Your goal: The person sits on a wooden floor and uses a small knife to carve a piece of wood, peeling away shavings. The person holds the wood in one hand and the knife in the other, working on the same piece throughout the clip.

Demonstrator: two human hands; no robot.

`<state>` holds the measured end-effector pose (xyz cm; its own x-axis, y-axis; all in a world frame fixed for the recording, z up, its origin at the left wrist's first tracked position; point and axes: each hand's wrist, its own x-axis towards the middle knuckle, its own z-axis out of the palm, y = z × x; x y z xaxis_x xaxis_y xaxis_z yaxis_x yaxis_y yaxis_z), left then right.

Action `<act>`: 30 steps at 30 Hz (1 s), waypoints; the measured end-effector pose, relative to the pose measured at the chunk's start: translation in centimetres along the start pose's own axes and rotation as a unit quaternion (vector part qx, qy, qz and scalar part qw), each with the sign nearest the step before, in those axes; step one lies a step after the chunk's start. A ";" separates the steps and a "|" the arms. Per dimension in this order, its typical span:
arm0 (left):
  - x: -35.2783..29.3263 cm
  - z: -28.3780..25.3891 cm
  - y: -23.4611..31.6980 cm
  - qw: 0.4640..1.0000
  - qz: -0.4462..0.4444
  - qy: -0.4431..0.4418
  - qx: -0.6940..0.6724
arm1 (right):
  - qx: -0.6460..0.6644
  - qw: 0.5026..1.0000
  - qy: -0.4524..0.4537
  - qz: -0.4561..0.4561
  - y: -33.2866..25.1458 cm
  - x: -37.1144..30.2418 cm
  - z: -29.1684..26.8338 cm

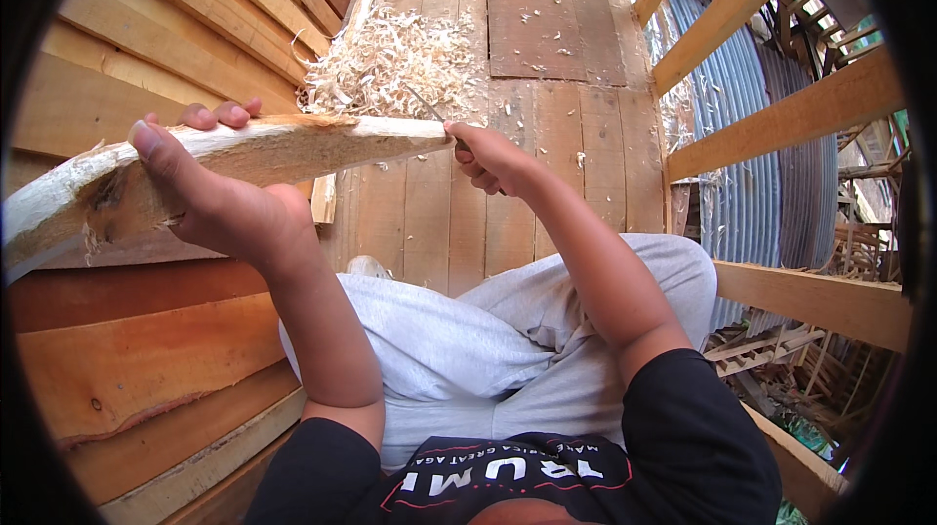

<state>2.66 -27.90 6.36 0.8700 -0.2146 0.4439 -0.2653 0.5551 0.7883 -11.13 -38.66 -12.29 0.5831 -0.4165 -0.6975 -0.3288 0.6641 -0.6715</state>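
A long, curved piece of pale wood (pixel 322 149) runs from the left edge toward the middle, tapering to a narrow end. My left hand (pixel 220 188) grips it from below, its thumb on the near side and fingertips showing over the top edge. At the tapered end, my right hand (pixel 488 159) is closed round the handle of a knife (pixel 426 103). The thin blade points up and left, just beyond the wood's tip. Most of the handle is hidden in my fist.
Curly wood shavings (pixel 390 66) lie heaped on the plank floor (pixel 537 125) beyond the wood. Stacked boards (pixel 146 369) line the left side. A wooden railing (pixel 771 115) stands at the right, with corrugated metal sheets (pixel 742 154) past it. My crossed legs (pixel 439 340) are below my arms.
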 end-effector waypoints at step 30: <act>0.5 -0.4 0.0 1.000 -0.012 -0.006 -0.003 | -0.107 0.939 0.305 -0.119 0.1 3.5 -5.7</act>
<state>3.28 -27.70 6.45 0.8710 -0.2375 0.4301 -0.2416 0.5552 0.7958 -13.33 -43.61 -16.19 0.1456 -0.8589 -0.4910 -0.4238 0.3943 -0.8154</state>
